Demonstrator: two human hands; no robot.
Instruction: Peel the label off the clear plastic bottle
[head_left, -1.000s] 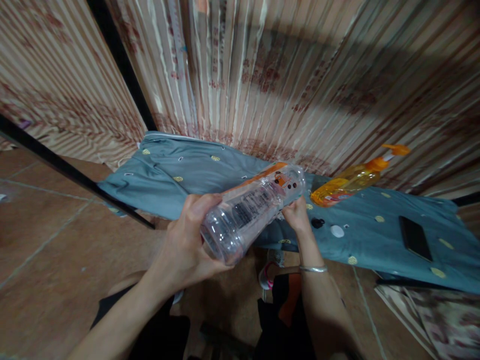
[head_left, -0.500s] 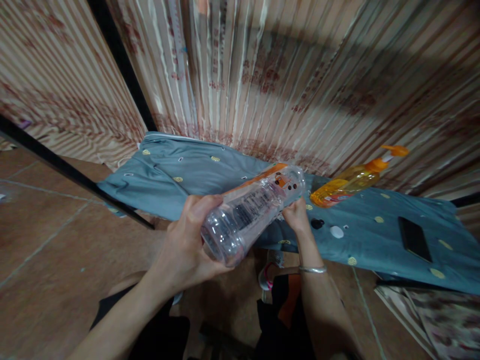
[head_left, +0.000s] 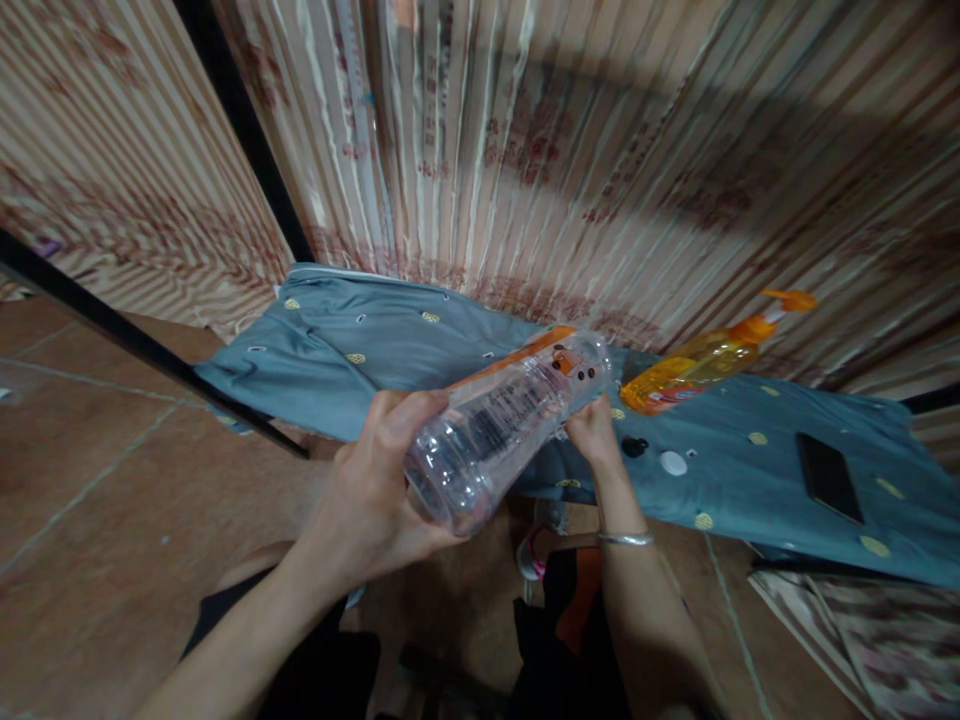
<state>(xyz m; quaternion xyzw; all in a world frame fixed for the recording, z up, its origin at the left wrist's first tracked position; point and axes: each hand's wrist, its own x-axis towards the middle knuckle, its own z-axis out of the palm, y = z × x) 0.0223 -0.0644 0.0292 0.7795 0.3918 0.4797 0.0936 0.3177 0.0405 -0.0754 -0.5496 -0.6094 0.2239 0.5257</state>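
Observation:
A clear plastic bottle [head_left: 510, 420] with an orange-edged label is tilted in front of me, its near end lower left. My left hand [head_left: 390, 480] is wrapped round that near end. At the far end, my right hand [head_left: 592, 430] closes on the bottle from below; its fingertips are partly hidden behind the plastic. Right of the bottle stands a yellow pump bottle [head_left: 694, 370] with an orange pump top. A small black object [head_left: 635, 447] and a white round disc [head_left: 673, 463] lie close to my right wrist.
The blue patterned cloth [head_left: 390, 340] covers a narrow surface. A dark phone [head_left: 829, 478] lies on its right part. Behind hangs a striped curtain [head_left: 480, 150]. Black metal bars [head_left: 244, 130] stand at the left, and patterned fabric [head_left: 892, 640] hangs at the lower right.

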